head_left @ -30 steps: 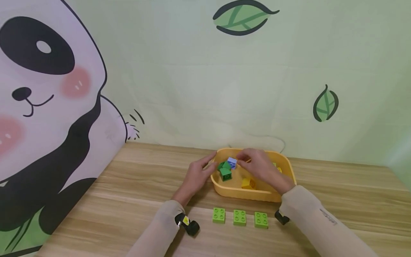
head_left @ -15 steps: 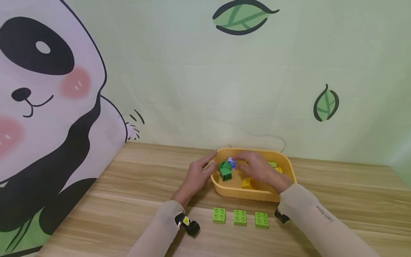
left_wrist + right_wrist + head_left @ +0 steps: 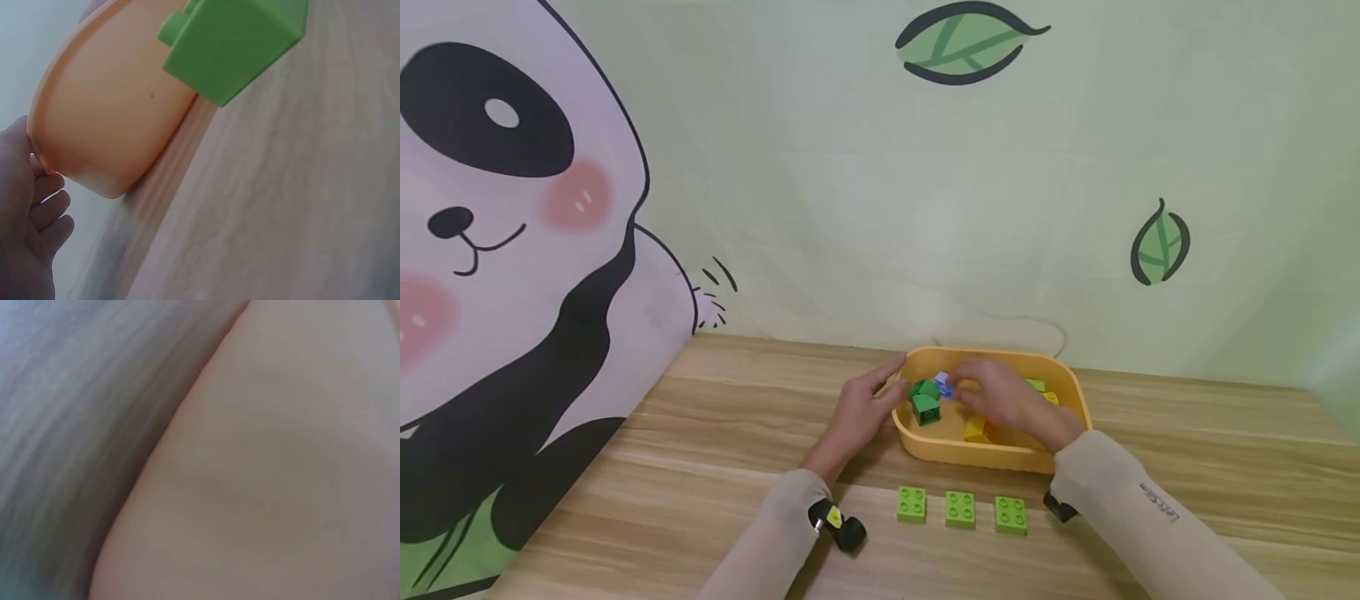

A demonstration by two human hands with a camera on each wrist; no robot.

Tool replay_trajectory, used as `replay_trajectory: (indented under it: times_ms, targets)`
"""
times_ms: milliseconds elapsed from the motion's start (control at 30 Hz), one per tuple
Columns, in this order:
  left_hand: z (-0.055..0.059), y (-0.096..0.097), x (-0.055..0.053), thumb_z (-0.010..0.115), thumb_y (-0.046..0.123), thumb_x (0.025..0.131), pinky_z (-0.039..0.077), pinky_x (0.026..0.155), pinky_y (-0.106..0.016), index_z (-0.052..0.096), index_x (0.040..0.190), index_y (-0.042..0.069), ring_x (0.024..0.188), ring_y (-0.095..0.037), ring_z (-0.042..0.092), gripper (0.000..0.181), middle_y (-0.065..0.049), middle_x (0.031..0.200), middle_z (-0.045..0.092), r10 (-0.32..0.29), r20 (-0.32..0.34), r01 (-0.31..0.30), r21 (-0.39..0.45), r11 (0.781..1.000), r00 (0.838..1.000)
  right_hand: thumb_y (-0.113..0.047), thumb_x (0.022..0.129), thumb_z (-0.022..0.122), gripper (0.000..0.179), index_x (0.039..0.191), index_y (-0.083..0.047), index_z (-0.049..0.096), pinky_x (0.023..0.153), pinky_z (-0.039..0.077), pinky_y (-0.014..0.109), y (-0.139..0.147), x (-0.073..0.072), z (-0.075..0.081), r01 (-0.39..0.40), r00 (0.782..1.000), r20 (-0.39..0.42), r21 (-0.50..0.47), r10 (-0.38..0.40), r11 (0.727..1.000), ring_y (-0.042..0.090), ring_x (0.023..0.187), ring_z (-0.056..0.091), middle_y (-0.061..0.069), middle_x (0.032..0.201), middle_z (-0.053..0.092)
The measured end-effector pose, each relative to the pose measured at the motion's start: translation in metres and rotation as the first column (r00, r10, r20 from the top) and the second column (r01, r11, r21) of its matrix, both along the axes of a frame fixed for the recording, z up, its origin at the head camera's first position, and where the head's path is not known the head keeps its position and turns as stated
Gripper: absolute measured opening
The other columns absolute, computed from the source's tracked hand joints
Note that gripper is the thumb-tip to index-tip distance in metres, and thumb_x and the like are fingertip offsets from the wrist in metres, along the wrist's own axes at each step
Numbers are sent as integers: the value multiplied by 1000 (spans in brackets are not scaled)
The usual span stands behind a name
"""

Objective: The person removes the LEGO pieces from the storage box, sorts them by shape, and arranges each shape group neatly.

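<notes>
My left hand holds the left end of a yellow-orange plastic bin, its thumb at the rim. In the left wrist view, the fingers show beyond the bin's outer wall. My right hand reaches down into the bin, fingertips at a blue toy brick; whether they pinch it is hidden. Beside that brick lie dark green bricks. A yellow brick sits below the right hand. The right wrist view shows only the bin's blurred outer wall.
Three light green bricks stand in a row before the bin: left, middle and right. More light green and yellow bricks lie at the bin's right end. A panda-print cloth hangs behind the wooden table.
My right hand's fingers have shifted slightly about the blue brick, which has turned and moved a little. My left hand stays at the bin's rim.
</notes>
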State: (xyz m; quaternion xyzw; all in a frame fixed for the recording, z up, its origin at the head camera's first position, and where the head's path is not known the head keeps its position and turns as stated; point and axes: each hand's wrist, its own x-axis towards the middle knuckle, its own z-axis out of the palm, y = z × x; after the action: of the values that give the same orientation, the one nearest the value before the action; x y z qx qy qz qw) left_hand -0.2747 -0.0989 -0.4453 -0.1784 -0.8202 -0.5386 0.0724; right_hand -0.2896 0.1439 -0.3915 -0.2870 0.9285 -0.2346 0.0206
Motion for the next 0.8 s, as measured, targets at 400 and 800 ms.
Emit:
replay_trajectory:
  times_ms: [400, 800]
  targets:
    - [-2, -2, -1, 64, 20, 108, 42, 118, -50, 59, 152, 9, 143, -35, 51, 47, -5, 155, 56, -2, -13, 2, 1, 1000, 1000, -10, 102, 73, 19, 119, 0, 75, 99, 58, 49, 1, 3, -1, 103, 994, -40, -52, -105, 993, 30, 107, 68, 10, 114, 71]
    - [-2, -1, -1, 64, 19, 108, 41, 118, -50, 59, 153, 9, 144, -34, 50, 46, -4, 155, 56, -6, -7, 6, 8, 1000, 1000, -5, 99, 74, 26, 124, 3, 72, 103, 56, 51, -6, -2, -6, 54, 998, -10, -17, -54, 998, 33, 113, 68, 15, 120, 73]
